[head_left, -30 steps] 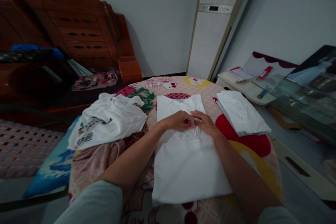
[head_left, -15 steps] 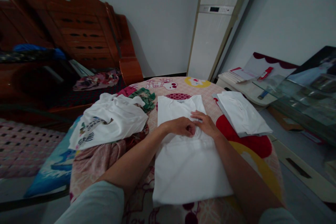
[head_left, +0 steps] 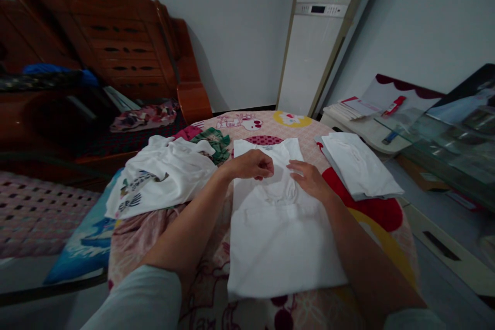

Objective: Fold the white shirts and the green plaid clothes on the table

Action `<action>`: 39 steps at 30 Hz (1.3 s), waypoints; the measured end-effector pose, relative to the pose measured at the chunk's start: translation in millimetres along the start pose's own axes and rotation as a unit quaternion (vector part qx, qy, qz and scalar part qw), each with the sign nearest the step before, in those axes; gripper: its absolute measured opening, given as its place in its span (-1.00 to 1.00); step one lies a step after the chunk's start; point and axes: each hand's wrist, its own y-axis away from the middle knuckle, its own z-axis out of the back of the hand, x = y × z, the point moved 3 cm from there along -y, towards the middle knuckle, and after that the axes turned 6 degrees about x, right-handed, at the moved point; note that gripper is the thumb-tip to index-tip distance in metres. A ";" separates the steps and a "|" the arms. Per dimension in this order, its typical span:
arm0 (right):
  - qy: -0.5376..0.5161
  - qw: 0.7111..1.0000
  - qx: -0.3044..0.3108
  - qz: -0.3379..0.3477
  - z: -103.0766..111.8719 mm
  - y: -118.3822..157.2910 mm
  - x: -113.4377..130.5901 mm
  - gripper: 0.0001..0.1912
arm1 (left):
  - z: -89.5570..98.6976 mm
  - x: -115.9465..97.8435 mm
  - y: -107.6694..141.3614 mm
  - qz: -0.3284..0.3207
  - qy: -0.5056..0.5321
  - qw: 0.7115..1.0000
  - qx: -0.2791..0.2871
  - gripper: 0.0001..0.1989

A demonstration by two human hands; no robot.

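A white shirt (head_left: 286, 247) lies partly folded on the patterned round tablecloth (head_left: 251, 122), its neckline at the far end. Over the shirt's upper left part is my left hand (head_left: 253, 165), fingers curled in, with nothing visible in them. My right hand (head_left: 309, 179) rests on the shirt's right side with its fingers spread. Between the two hands the white cloth is slightly wrinkled. To the left sits a loose heap with a printed white shirt (head_left: 166, 170) on top. Folded white clothes (head_left: 359, 165) are stacked at the right.
A wooden sofa (head_left: 127, 56) stands behind at the left, near a pink woven seat (head_left: 42, 211). Behind the table is a tall white air conditioner (head_left: 317, 56). A glass shelf (head_left: 436, 149) and papers (head_left: 350, 108) are at the right.
My left hand has lifted off the cloth and moved left and away from me. My right hand has shifted slightly right, so the hands are farther apart.
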 end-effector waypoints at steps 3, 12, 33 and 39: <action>0.105 0.990 0.090 -0.019 23.3 6.6 30.8 -0.80 | 3.7 -9.2 3.1 -0.010 -0.001 1.000 -0.015 -0.82; 0.237 0.914 0.320 -0.082 4.0 24.8 56.2 -0.80 | -11.2 -11.2 4.7 0.044 -0.016 0.993 0.107 -0.92; 0.129 0.925 0.345 -0.094 27.7 44.9 28.7 -0.88 | -71.9 -1.3 53.1 0.148 -0.280 0.948 0.037 -0.70; 0.011 0.936 0.340 -0.094 39.7 58.3 17.9 -0.85 | -72.4 -9.6 69.7 0.088 -0.210 0.974 0.010 -0.85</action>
